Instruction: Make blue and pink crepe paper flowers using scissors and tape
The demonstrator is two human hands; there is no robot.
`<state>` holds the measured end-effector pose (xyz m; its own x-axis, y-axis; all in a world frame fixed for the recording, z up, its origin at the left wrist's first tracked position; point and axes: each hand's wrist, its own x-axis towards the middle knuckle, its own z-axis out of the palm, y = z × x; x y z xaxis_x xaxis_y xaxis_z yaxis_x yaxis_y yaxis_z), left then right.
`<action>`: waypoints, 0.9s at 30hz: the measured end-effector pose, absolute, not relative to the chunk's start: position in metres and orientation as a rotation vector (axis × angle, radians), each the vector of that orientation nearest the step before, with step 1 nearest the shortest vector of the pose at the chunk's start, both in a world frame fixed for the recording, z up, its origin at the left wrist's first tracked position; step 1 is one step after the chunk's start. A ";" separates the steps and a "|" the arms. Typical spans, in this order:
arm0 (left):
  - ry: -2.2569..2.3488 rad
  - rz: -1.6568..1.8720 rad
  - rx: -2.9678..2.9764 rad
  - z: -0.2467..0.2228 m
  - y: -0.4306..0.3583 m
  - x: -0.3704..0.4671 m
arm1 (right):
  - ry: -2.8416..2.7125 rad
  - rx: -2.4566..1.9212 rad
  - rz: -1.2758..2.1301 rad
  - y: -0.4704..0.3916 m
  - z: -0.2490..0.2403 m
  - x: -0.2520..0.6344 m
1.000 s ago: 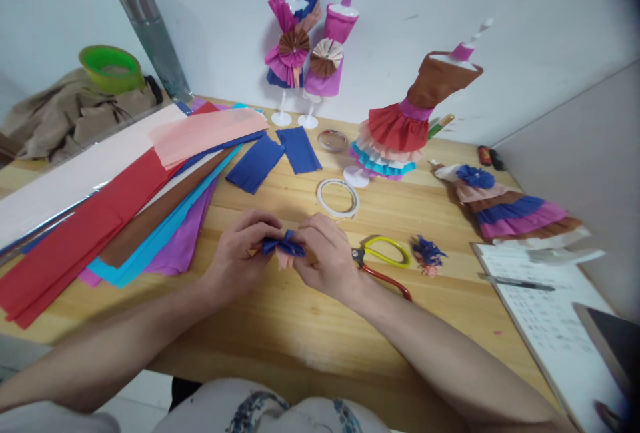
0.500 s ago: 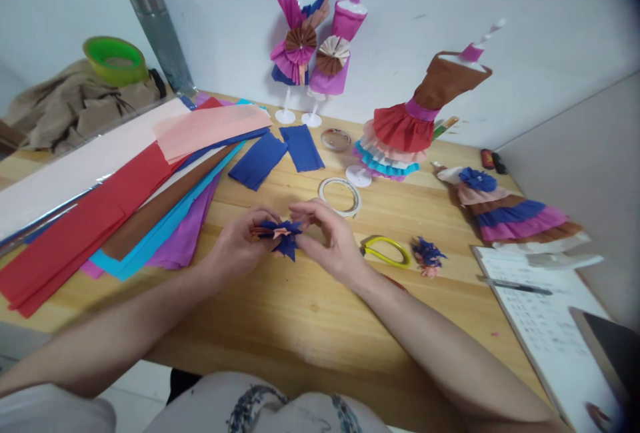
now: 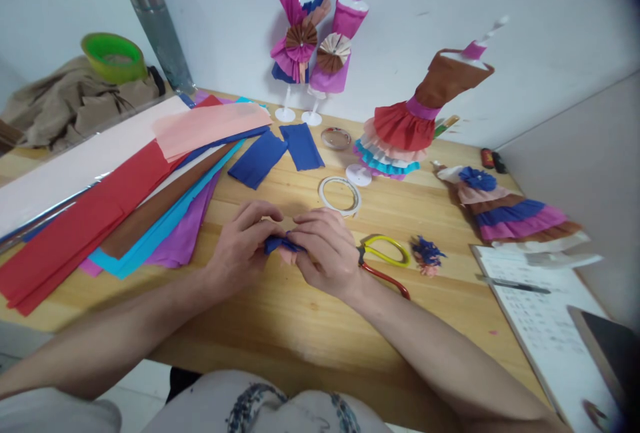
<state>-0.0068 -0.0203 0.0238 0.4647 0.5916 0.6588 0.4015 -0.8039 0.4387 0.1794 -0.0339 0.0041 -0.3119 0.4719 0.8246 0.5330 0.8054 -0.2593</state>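
Note:
A small flower of blue and peach crepe paper (image 3: 281, 244) is pinched between my two hands above the table's middle. My left hand (image 3: 247, 236) grips it from the left, thumb and fingers closed. From the right, my right hand (image 3: 327, 250) closes its fingertips on the blue petals and covers part of them. Just right of that hand lie scissors (image 3: 385, 250) with one yellow and one red handle, their blades hidden. Beyond the hands is a roll of white tape (image 3: 340, 196). Two blue paper pieces (image 3: 302, 146) lie farther back.
Crepe paper strips (image 3: 135, 193) in several colours cover the left side. Dress forms in paper clothes (image 3: 423, 113) stand at the back. Blue and peach scraps (image 3: 428, 255) lie right of the scissors, near a notebook (image 3: 525, 313) with a pen. A bottle (image 3: 155, 26) stands back left.
The paper flower has been turned, so its open star-shaped face no longer shows. My right hand has moved in onto it, and the red scissor handle has come into fuller view.

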 end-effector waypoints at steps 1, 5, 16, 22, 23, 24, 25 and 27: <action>0.868 1.274 2.496 0.024 -0.021 -0.006 | -1.964 -0.750 -0.097 -0.035 0.005 0.179; 0.858 1.407 2.539 0.023 -0.021 -0.006 | -1.972 -0.761 -0.141 -0.037 0.006 0.179; 0.806 1.479 2.658 0.025 -0.021 -0.007 | -1.973 -0.740 -0.165 -0.035 0.008 0.181; 0.793 1.477 2.670 0.023 -0.021 -0.007 | -1.951 -0.737 -0.075 -0.035 0.006 0.181; 0.789 1.473 2.670 0.023 -0.022 -0.007 | -1.956 -0.737 -0.069 -0.035 0.006 0.181; 0.788 1.469 2.667 0.023 -0.022 -0.007 | -1.956 -0.730 -0.073 -0.035 0.006 0.181; 0.788 1.467 2.663 0.023 -0.022 -0.007 | -1.947 -0.721 -0.082 -0.035 0.006 0.181; 0.792 1.473 2.654 0.023 -0.022 -0.007 | -1.919 -0.692 -0.094 -0.035 0.007 0.181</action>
